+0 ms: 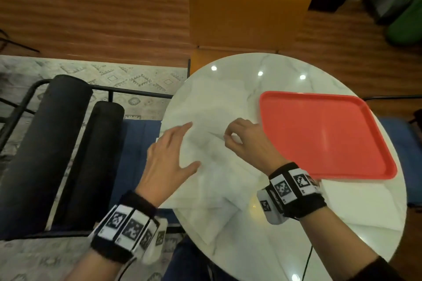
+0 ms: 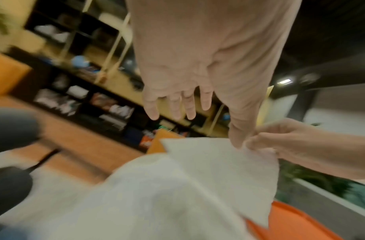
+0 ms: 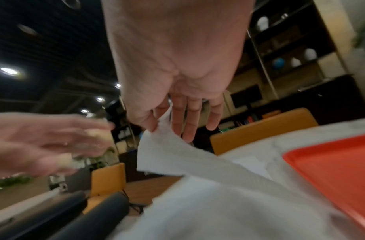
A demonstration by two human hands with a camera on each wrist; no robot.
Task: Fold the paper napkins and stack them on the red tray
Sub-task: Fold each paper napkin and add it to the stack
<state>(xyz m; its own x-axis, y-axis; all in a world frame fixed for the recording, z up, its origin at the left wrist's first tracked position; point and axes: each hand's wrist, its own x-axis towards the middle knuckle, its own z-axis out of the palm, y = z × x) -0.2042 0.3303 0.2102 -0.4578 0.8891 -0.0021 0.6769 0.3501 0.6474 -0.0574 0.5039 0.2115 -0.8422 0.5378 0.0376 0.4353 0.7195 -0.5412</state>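
Observation:
Several white paper napkins lie spread over the round marble table (image 1: 249, 64). My right hand (image 1: 227, 138) pinches the corner of one napkin (image 1: 212, 162) between thumb and forefinger and holds it raised off the table; this napkin (image 3: 177, 155) hangs from the pinch (image 3: 158, 125). Just left of it, my left hand (image 1: 193, 143) hovers over the same napkin (image 2: 218, 170) with fingers (image 2: 190, 105) straight and spread, holding nothing. The red tray (image 1: 319, 134) sits on the table's right side with nothing on it. More napkins lie near the front edge (image 1: 228, 221) and beside the tray (image 1: 365, 210).
An orange chair (image 1: 246, 13) stands behind the table. To the left is a blue seat with two black bolster cushions (image 1: 45, 143) in a black metal frame. The table's left edge runs just under my left wrist. Shelving fills the background.

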